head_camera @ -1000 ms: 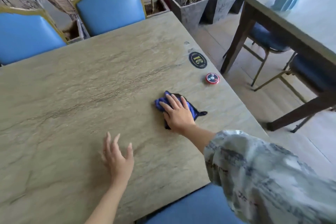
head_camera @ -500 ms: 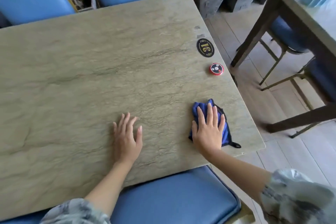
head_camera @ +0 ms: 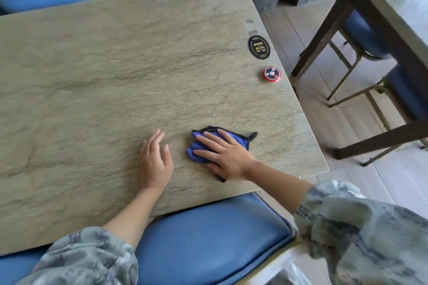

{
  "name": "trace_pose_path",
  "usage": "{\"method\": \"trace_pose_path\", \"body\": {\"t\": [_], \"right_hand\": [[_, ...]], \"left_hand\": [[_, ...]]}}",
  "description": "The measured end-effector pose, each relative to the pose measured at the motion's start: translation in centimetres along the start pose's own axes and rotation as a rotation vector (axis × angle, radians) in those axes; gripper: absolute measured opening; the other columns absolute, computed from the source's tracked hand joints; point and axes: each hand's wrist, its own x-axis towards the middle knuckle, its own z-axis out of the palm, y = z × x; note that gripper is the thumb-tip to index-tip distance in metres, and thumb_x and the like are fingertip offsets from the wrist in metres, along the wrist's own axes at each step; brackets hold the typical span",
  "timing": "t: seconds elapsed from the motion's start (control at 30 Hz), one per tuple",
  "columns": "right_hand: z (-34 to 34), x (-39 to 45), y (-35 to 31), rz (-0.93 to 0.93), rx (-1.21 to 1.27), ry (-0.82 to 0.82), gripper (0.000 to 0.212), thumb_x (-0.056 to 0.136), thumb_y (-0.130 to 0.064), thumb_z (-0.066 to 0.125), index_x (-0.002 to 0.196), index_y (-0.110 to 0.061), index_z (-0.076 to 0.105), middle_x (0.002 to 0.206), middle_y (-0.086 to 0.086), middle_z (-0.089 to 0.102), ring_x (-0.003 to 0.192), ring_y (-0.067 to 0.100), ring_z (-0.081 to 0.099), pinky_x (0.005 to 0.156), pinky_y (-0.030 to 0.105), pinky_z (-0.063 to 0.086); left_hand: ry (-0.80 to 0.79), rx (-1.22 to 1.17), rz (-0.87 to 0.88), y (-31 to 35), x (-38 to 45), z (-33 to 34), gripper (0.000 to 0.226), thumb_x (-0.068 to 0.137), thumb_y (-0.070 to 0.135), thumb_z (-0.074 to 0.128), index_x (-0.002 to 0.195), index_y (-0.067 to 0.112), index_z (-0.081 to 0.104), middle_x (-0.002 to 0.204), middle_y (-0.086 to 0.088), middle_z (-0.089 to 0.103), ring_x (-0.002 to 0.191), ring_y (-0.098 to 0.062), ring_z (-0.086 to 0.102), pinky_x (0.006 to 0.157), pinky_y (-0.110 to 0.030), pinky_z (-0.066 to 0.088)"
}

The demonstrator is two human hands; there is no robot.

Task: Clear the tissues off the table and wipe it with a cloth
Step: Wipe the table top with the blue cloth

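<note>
Right fingers (head_camera: 209,140): straight and spread, pressed flat on top of the cloth (head_camera: 196,152); they pin it, they do not curl round it.
Right hand (head_camera: 225,157): palm down, covering most of the cloth; the fingertips point toward the far left, the wrist trails toward the near right corner.
Cloth: a bunched blue rag with dark edging, lying on the table (head_camera: 92,76) near its front edge, right of the middle. It shows beyond the fingertips and at the left of the hand, and a dark corner tail sticks out to the right.
Left fingers (head_camera: 157,139): straight, relaxed, holding nothing; they rest on or just above the bare top, which of the two I cannot tell.
Left hand (head_camera: 155,162): just beside the cloth on its left, apart from it.
Relation that matters: the unwiped stretch, by my reading, lies away to the left and far side, the way the right fingers point; the left hand sits in that path.
Nearer hand: the right, already on the cloth.
Tissues: none visible on the top.
Outward: a round red call button (head_camera: 272,74) and an oval number plate (head_camera: 259,46) near the right edge, well apart from the cloth.
Step in hand: wiping, likely partway.
</note>
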Motion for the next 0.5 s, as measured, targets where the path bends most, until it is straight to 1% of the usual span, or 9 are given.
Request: {"method": "trace_pose_path", "body": {"t": [0.07, 0.13, 0.2, 0.23, 0.27, 0.33, 0.37, 0.43, 0.5], "right_hand": [[-0.7, -3.9, 2.5, 0.127, 0.012, 0.020, 0.050, 0.092, -0.039, 0.045, 0.141, -0.029, 0.043, 0.156, 0.002, 0.025, 0.144, 0.022, 0.022, 0.117, 0.049, 0.014], [-1.6, -8.0, 5.1, 0.332, 0.019, 0.064, 0.049, 0.093, -0.040, 0.043, 0.140, -0.028, 0.044, 0.156, 0.002, 0.025, 0.143, 0.024, 0.025, 0.116, 0.049, 0.016], [-2.6, -11.7, 7.0, 0.513, 0.029, 0.064, 0.050, 0.093, -0.043, 0.038, 0.140, -0.027, 0.044, 0.156, 0.003, 0.026, 0.142, 0.026, 0.027, 0.116, 0.048, 0.016], [-3.0, -12.9, 7.5, 0.578, 0.024, 0.042, 0.052, 0.094, -0.046, 0.033, 0.141, -0.027, 0.042, 0.157, 0.003, 0.024, 0.143, 0.025, 0.025, 0.117, 0.048, 0.014], [-3.2, -13.8, 7.5, 0.621, 0.012, 0.019, 0.054, 0.095, -0.048, 0.029, 0.143, -0.027, 0.040, 0.158, 0.003, 0.020, 0.144, 0.024, 0.020, 0.118, 0.048, 0.011], [-3.1, -14.2, 6.8, 0.642, -0.005, 0.020, 0.057, 0.095, -0.049, 0.026, 0.145, -0.024, 0.038, 0.158, 0.005, 0.017, 0.146, 0.025, 0.012, 0.118, 0.049, 0.007], [-3.0, -13.9, 6.0, 0.622, -0.004, 0.030, 0.058, 0.095, -0.050, 0.027, 0.144, -0.023, 0.038, 0.158, 0.008, 0.017, 0.146, 0.027, 0.011, 0.118, 0.050, 0.007], [-2.7, -12.4, 4.0, 0.511, -0.011, 0.026, 0.060, 0.094, -0.052, 0.030, 0.144, -0.020, 0.040, 0.158, 0.012, 0.016, 0.145, 0.032, 0.013, 0.117, 0.053, 0.010], [-2.1, -9.9, 2.4, 0.371, -0.036, -0.017, 0.064, 0.093, -0.057, 0.031, 0.145, -0.020, 0.036, 0.158, 0.015, 0.013, 0.145, 0.035, 0.012, 0.115, 0.056, 0.012]], "left_hand": [[-0.013, -0.030, 0.001, 0.0, 0.0, -0.2, 0.033, 0.091, 0.014, 0.046, 0.120, 0.002, 0.056, 0.130, -0.014, 0.056, 0.123, -0.028, 0.051, 0.104, -0.049, 0.039], [-0.025, -0.075, 0.011, 0.3, 0.1, -0.8, 0.033, 0.091, 0.013, 0.046, 0.120, 0.001, 0.057, 0.129, -0.014, 0.056, 0.123, -0.025, 0.050, 0.107, -0.038, 0.038], [-0.055, -0.111, 0.019, 0.5, -0.2, -1.4, 0.032, 0.090, 0.008, 0.048, 0.119, -0.001, 0.057, 0.128, -0.015, 0.056, 0.123, -0.020, 0.049, 0.109, -0.029, 0.035], [-0.082, -0.113, 0.033, 0.4, -0.6, -1.8, 0.032, 0.090, 0.008, 0.048, 0.119, 0.000, 0.057, 0.129, -0.014, 0.056, 0.124, -0.019, 0.049, 0.109, -0.030, 0.035], [-0.116, -0.107, 0.052, 0.2, -1.1, -2.1, 0.032, 0.090, 0.009, 0.048, 0.120, 0.001, 0.057, 0.130, -0.013, 0.056, 0.125, -0.020, 0.049, 0.109, -0.035, 0.037], [-0.175, -0.073, 0.073, -0.8, -2.4, -2.7, 0.034, 0.091, 0.012, 0.047, 0.123, 0.006, 0.056, 0.134, -0.008, 0.055, 0.128, -0.020, 0.048, 0.109, -0.048, 0.036], [-0.187, -0.040, 0.073, -1.4, -3.1, -3.3, 0.034, 0.091, 0.015, 0.047, 0.124, 0.008, 0.056, 0.135, -0.006, 0.054, 0.129, -0.020, 0.047, 0.110, -0.050, 0.033], [-0.184, 0.056, 0.057, -2.7, -4.0, -4.7, 0.037, 0.092, 0.021, 0.046, 0.125, 0.010, 0.056, 0.137, -0.005, 0.052, 0.131, -0.021, 0.046, 0.114, -0.048, 0.027], [-0.179, 0.178, 0.014, -4.0, -4.6, -6.4, 0.043, 0.093, 0.030, 0.043, 0.128, 0.008, 0.055, 0.139, -0.006, 0.051, 0.134, -0.022, 0.041, 0.115, -0.046, 0.023]]}}
